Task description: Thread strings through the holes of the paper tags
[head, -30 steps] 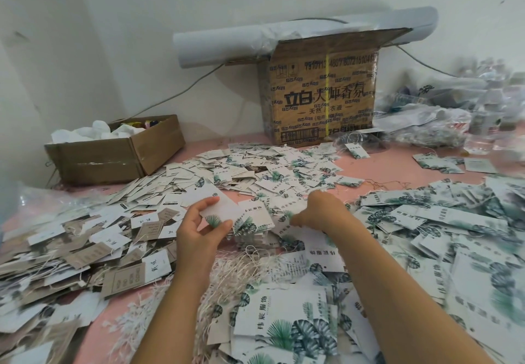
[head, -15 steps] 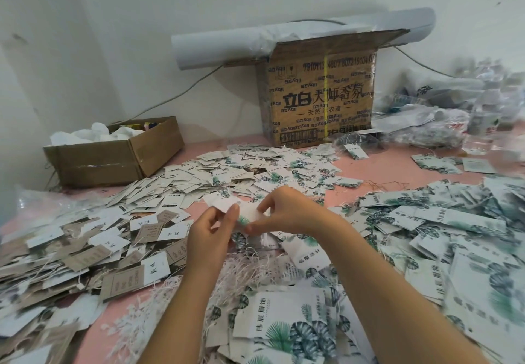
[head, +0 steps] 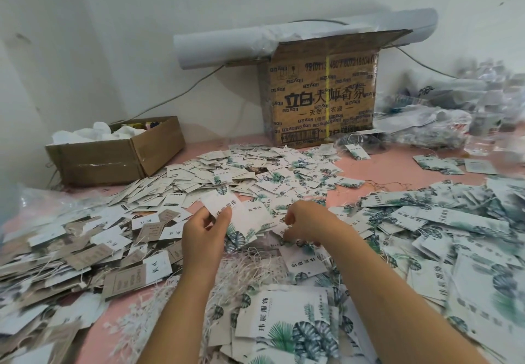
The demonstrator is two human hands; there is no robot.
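**Worktop** (head: 377,169): pink, matt, showing only in patches, set against a white wall.

**Paper tags** (head: 255,170): flat rectangular card, loose and overlapping, heaped from the left edge to the right edge. White stock with dark green palm-leaf print and black characters at the centre and right. Brown kraft tags (head: 85,253) mixed in towards the left edge.

**Strings** (head: 247,267): thin, pale, frizzy tangle at the near centre, between the 2 forearms, partly under tags.

**Left hand** (head: 203,231): raised just above the heap at the centre. Thumb and fingers (head: 224,217) closed in a pinch on the lower end of 1 white tag (head: 221,201), tilted, printed face up. A 2nd similar tag overlapping just to its right; cannot tell whether held or lying.

**Right hand** (head: 308,226): knuckles up, fingers curled narrow, tips down in the heap just right of the held tag. Cannot tell the contents of that grip, if any.

**Low cardboard box** (head: 113,162): far left corner, brown, open-topped, taped, with white crumpled material inside.

**Tall carton** (head: 321,102): far edge, centre, against the wall. Printed brown board, yellow strap, top flap raised.

**Paper roll** (head: 227,45): white cylinder lying across the carton top.

**Plastic bags** (head: 426,125): far right corner, clear, crinkled, blurred.

**Cable** (head: 176,96): grey, slack, running along the wall.
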